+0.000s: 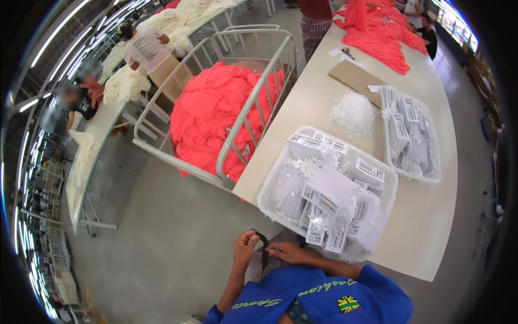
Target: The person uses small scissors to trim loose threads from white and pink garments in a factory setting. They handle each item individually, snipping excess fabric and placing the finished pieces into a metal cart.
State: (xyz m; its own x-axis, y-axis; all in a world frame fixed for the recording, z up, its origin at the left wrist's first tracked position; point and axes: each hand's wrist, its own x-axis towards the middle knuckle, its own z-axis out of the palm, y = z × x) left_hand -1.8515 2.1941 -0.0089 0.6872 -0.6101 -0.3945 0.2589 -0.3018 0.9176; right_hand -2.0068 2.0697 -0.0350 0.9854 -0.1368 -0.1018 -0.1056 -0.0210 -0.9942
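Note:
Close in front of my body, at waist height, I have both hands beside a black strap-like band [264, 240]. My left hand [246, 249] is closed on the band's upper end, which curves over. Just to the right, my right hand [287, 252] has its fingers pinched together near the band; what they hold is too small to make out. Beyond my hands, on the table corner, stands a white plastic tub [266, 195] heaped with bundles of white printed tags [324, 194] on clear loops. Neither hand touches it.
The pale table [415, 227] also carries a second tub [436, 175] of tags, a pile of clear plastic loops [353, 114], brown cardboard [353, 80] and coral fabric [377, 46]. A white-railed cart [178, 162] of coral cloth [216, 113] stands left. Several people work at farther tables.

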